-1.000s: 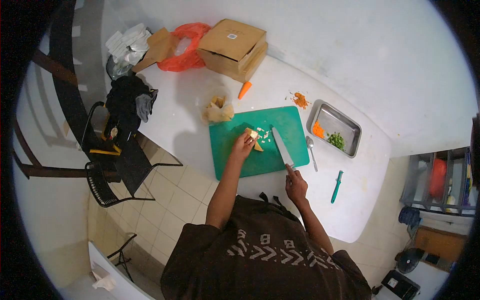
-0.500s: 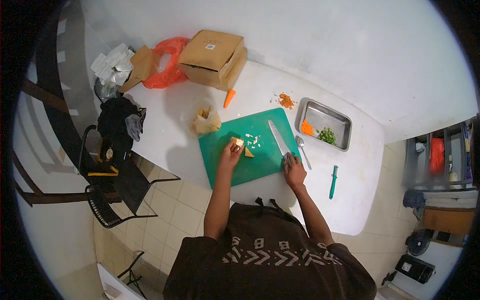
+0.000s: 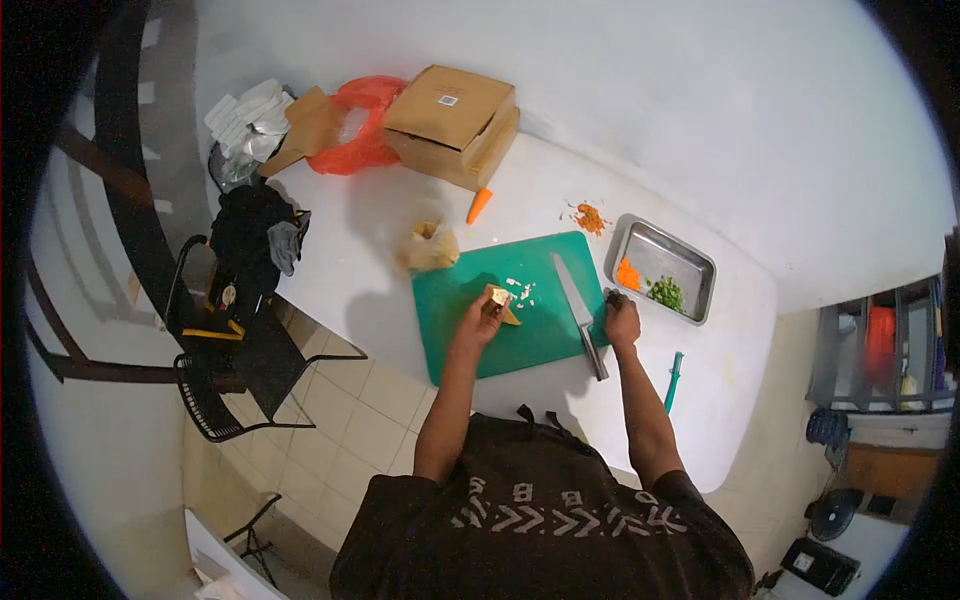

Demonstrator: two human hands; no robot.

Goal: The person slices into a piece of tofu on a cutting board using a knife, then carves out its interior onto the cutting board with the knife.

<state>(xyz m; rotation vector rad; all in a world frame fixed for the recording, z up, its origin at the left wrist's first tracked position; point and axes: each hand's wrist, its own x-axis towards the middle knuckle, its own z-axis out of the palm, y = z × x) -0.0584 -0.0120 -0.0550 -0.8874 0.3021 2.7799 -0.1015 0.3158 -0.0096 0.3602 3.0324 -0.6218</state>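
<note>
My left hand [image 3: 482,322] is closed on a piece of fried tofu [image 3: 500,296], golden with a pale face, above the green cutting board [image 3: 465,352]. Another golden tofu piece [image 3: 512,318] is just beside the fingers, and white crumbs [image 3: 522,292] are scattered nearby. At the board's right edge, my right hand [image 3: 622,320] has its fingers curled around the spoon, mostly hidden by the hand. The knife [image 3: 574,295] lies flat on the board, its handle toward me, apart from both hands.
A metal tray [image 3: 690,245] with diced carrot [image 3: 627,273] and chopped greens [image 3: 666,293] stands right of the board. Around it are a green peeler [image 3: 674,382], orange peelings [image 3: 590,219], a carrot piece [image 3: 479,205], a tofu bag [image 3: 432,247] and a cardboard box [image 3: 450,115].
My right hand has let go of the knife and moved right onto the spoon. The left hand still holds the tofu. The whole view has shifted slightly.
</note>
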